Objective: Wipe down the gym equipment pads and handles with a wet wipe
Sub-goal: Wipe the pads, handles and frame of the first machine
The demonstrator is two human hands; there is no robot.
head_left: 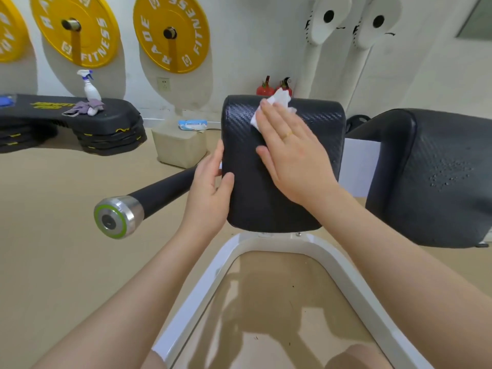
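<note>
A black textured pad (319,123) stands in the middle of the view on a white machine frame (343,265). My right hand (290,155) lies flat on the pad's upper face and presses a white wet wipe (279,99) against it near the top edge. My left hand (210,193) grips the pad's left edge, thumb on the front. A black handle with a silver and green end cap (117,218) sticks out to the left behind that hand. A second black pad (436,177) at the right carries water droplets.
A wet wipe pack (192,124) lies on a beige box (179,147) behind the pad. A spray bottle (89,85) and a purple cloth (87,106) sit on stacked black step platforms (111,134) at the left. Yellow weight plates (170,30) hang on the wall; red extinguishers (265,87) stand behind.
</note>
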